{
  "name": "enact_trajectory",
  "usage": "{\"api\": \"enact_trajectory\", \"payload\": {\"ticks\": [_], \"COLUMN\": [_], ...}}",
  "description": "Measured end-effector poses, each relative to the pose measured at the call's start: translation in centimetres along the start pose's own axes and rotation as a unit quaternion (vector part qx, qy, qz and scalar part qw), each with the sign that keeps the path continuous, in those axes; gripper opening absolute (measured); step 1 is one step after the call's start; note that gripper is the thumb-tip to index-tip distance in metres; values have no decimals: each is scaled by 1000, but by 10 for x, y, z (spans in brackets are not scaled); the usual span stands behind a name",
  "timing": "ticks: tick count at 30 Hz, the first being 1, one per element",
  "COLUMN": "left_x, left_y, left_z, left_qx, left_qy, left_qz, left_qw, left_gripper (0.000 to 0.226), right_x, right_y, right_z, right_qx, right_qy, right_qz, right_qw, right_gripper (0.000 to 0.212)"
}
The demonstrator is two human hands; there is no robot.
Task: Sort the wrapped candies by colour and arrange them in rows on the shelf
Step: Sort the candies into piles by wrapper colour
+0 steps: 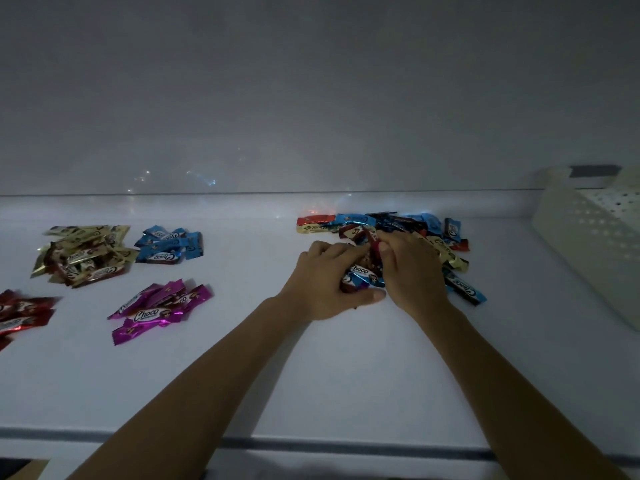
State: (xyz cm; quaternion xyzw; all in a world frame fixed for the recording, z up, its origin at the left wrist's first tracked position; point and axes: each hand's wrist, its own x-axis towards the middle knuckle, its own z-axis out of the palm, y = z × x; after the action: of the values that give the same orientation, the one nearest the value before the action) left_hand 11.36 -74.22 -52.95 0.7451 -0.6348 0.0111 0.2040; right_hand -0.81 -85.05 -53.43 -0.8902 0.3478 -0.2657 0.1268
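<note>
A mixed heap of wrapped candies (pixel 408 226) in blue, red and gold lies at the right middle of the white shelf (pixel 311 375). My left hand (pixel 322 282) holds a small bunch of candies (pixel 362 277), blue ones showing. My right hand (pixel 412 271) pinches a red candy (pixel 373 241) at the heap's near edge. On the left lie sorted piles: gold (pixel 83 254), blue (pixel 169 245), magenta (pixel 162 306) and red (pixel 20 313).
A cream perforated basket (pixel 595 244) stands at the right edge of the shelf. The shelf's back wall (pixel 311 98) rises just behind the heap. A dark front rail (pixel 311 445) runs along the shelf's near edge.
</note>
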Motion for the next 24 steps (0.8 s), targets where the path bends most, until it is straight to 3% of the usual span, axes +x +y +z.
{"api": "enact_trajectory", "payload": {"ticks": [3, 7, 10, 12, 15, 17, 20, 24], "left_x": [3, 3, 4, 4, -1, -5, -7, -8], "left_y": [-2, 2, 3, 2, 1, 5, 9, 8], "left_z": [4, 1, -3, -9, -18, -26, -32, -36], "left_qx": [-33, 29, 16, -58, -282, -398, -454, -472], "left_qy": [64, 128, 151, 149, 141, 146, 153, 188], "left_qz": [31, 10, -61, -131, -206, -225, -237, -265], "left_qw": [997, 991, 987, 979, 926, 877, 845, 819], "left_gripper": [56, 33, 31, 26, 7, 12, 13, 15], "right_x": [1, 2, 1, 0, -2, -2, -2, -8], "right_y": [0, 1, 1, 1, 4, 4, 1, -14], "right_z": [0, 1, 0, -1, -1, -1, -2, -12], "right_qx": [-12, -2, -4, -16, -36, -44, -51, -21], "right_qy": [-14, -13, -15, -21, -44, -52, -23, 8], "right_qz": [2, -6, -8, -11, -3, 2, -25, -115], "right_qw": [1000, 1000, 1000, 1000, 998, 998, 998, 993], "right_gripper": [65, 67, 69, 69, 55, 50, 55, 39]}}
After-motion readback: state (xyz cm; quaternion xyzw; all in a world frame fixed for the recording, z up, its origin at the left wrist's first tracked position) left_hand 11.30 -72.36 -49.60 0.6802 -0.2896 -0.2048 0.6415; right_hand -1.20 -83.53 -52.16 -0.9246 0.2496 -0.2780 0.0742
